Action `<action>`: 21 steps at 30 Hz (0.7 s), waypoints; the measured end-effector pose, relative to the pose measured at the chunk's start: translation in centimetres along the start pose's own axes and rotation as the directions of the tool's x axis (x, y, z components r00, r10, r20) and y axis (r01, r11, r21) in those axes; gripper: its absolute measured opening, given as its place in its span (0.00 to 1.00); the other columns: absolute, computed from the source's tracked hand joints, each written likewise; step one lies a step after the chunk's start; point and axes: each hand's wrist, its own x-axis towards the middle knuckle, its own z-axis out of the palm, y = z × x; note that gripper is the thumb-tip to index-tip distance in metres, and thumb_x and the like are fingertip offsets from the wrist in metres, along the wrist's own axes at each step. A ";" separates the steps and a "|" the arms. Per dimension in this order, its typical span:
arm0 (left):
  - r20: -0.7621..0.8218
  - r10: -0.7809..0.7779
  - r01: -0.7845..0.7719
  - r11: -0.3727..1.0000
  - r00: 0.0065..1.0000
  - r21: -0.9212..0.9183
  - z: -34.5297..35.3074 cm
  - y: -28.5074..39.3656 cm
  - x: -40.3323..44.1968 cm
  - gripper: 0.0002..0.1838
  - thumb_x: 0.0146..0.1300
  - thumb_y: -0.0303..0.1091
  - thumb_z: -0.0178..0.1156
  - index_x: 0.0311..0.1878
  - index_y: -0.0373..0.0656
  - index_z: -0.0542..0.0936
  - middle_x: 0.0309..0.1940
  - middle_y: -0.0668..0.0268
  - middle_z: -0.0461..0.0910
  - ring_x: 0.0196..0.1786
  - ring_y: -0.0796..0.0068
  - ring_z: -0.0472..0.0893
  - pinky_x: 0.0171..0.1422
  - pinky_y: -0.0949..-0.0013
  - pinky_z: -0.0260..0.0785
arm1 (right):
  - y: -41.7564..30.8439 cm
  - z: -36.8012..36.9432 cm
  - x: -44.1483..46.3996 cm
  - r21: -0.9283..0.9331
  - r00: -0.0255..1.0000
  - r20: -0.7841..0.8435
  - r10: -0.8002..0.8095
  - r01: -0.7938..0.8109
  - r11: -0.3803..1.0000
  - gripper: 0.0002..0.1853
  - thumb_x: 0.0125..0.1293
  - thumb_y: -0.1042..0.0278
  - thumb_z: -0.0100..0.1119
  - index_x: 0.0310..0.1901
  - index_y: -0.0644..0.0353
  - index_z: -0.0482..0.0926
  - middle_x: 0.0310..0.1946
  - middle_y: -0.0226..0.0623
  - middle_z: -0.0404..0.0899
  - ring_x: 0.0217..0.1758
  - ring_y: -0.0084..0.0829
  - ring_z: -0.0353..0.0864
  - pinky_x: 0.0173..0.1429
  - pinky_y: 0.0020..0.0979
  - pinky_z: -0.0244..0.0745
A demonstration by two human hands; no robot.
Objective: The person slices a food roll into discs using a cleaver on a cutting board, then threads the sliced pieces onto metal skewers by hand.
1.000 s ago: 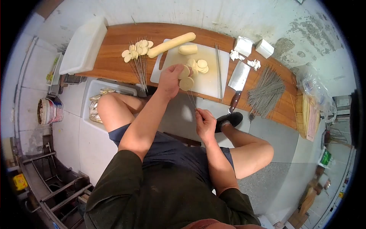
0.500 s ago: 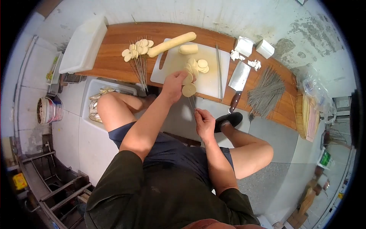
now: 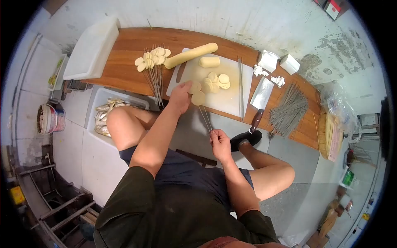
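Observation:
My left hand (image 3: 180,97) is closed at the front edge of the cutting board, its fingertips pinching a round pale yellow slice (image 3: 194,87). Just below, another slice (image 3: 198,98) sits on the tips of two thin metal skewers (image 3: 205,118). Lower down, my right hand (image 3: 220,144) grips the skewers' other ends. On the white cutting board (image 3: 232,99) lie a pile of loose slices (image 3: 215,82) and a short log piece (image 3: 209,62). One longer log (image 3: 192,55) of the same pale stuff rests across the board's back left corner.
Several skewered slices (image 3: 153,58) lie left on the wooden table (image 3: 120,58). Rightward are long metal rods (image 3: 241,87), a cleaver (image 3: 261,95) with its handle past the edge, and many bare skewers (image 3: 288,109). A tub of fish (image 3: 99,111) stands by my left knee.
My left hand has moved left, away from the loose pile, with a slice in its fingers. My right hand and the skewers have come lower, toward my body. The view has shifted slightly.

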 end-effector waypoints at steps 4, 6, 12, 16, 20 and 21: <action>-0.121 0.002 0.010 0.995 0.993 0.097 -1.1 0.8 0.8 0.13 0.68 0.37 0.58 0.48 0.37 0.74 0.42 0.61 0.80 0.42 0.71 0.81 0.47 0.68 0.77 | -1.0 -0.7 2.7 0.116 0.990 -0.139 0.002 0.014 0.993 0.12 0.72 0.63 0.51 0.31 0.58 0.74 0.20 0.23 0.70 0.20 0.14 0.63 0.24 0.19 0.58; -0.138 0.001 0.019 0.989 0.990 0.147 -2.2 0.8 1.4 0.14 0.67 0.37 0.59 0.49 0.38 0.74 0.41 0.63 0.80 0.41 0.74 0.81 0.46 0.69 0.76 | -0.5 -2.3 6.0 -0.003 0.967 -0.234 -0.103 0.105 0.994 0.12 0.72 0.64 0.50 0.30 0.59 0.73 0.19 0.23 0.69 0.21 0.15 0.64 0.25 0.20 0.59; -0.132 0.035 0.042 0.841 0.991 0.540 -1.8 -0.3 2.1 0.14 0.64 0.36 0.61 0.47 0.37 0.77 0.37 0.66 0.81 0.40 0.77 0.80 0.44 0.73 0.73 | -2.3 -5.6 15.1 -0.091 0.937 -0.350 -0.023 -0.010 0.996 0.14 0.68 0.64 0.51 0.31 0.68 0.76 0.21 0.33 0.73 0.26 0.24 0.70 0.34 0.30 0.68; 0.093 0.233 -0.192 0.449 0.968 0.873 -2.6 -3.2 4.2 0.20 0.59 0.34 0.63 0.51 0.32 0.77 0.38 0.61 0.81 0.40 0.69 0.80 0.47 0.67 0.73 | -0.7 -6.5 18.7 -0.297 0.949 -0.313 -0.027 -0.071 0.952 0.14 0.66 0.63 0.52 0.34 0.69 0.78 0.26 0.43 0.79 0.31 0.36 0.79 0.41 0.35 0.73; 0.236 0.335 -0.313 0.197 0.912 0.929 -0.3 -3.4 3.9 0.21 0.55 0.35 0.62 0.52 0.37 0.77 0.45 0.51 0.78 0.47 0.52 0.78 0.54 0.58 0.71 | -4.2 -6.8 16.5 -0.741 0.957 -0.224 -0.183 -0.045 0.670 0.15 0.64 0.61 0.51 0.38 0.67 0.79 0.34 0.50 0.82 0.41 0.50 0.81 0.48 0.43 0.74; 0.289 0.361 -0.351 0.117 0.887 0.929 -0.1 -3.6 4.3 0.22 0.55 0.34 0.63 0.53 0.37 0.77 0.47 0.50 0.77 0.49 0.51 0.77 0.55 0.57 0.70 | -4.7 -7.1 16.1 -0.783 0.950 -0.242 -0.199 -0.070 0.618 0.16 0.64 0.61 0.51 0.40 0.67 0.79 0.36 0.51 0.81 0.43 0.51 0.80 0.50 0.44 0.74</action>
